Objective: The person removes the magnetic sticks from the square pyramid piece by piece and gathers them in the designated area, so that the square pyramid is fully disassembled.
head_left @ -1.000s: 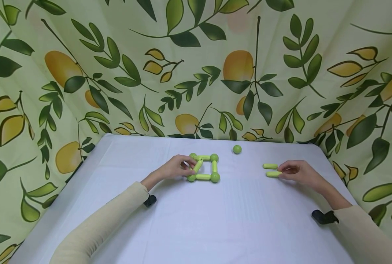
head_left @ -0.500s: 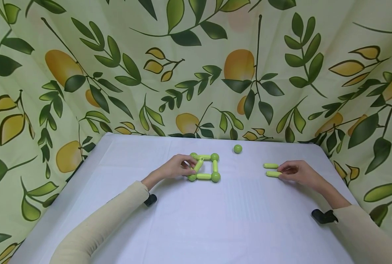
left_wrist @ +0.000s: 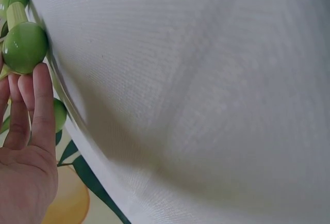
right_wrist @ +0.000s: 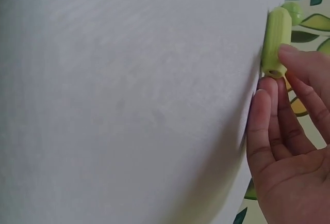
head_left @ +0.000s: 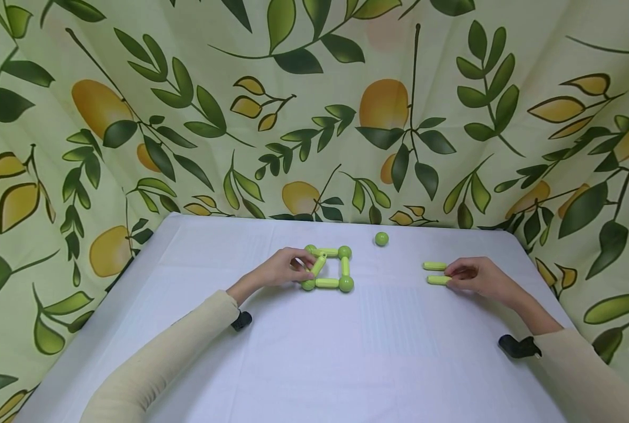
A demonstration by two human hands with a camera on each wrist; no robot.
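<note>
My left hand (head_left: 285, 266) is at the left side of a square frame (head_left: 327, 283) built from light green rods and green balls. Its thumb and fingers pinch a slanting green rod (head_left: 318, 265) that overlaps the frame's left side. In the left wrist view, the fingertips lie right at a green corner ball (left_wrist: 25, 47); the pinched rod is mostly hidden there. Farther right, my right hand (head_left: 478, 276) pinches the end of a loose ridged rod (right_wrist: 277, 41), thumb on its side. A second loose rod (head_left: 434, 266) lies just beyond it, parallel.
A single green ball (head_left: 381, 239) sits near the back edge of the white-covered table (head_left: 335, 358). Behind the table hangs a curtain (head_left: 214, 117) printed with leaves and fruit. A black wrist camera (head_left: 519, 346) sits at the right cuff, another (head_left: 242, 321) at the left.
The rod at my right hand has shifted very slightly toward me. My left hand and the square frame keep their places.
</note>
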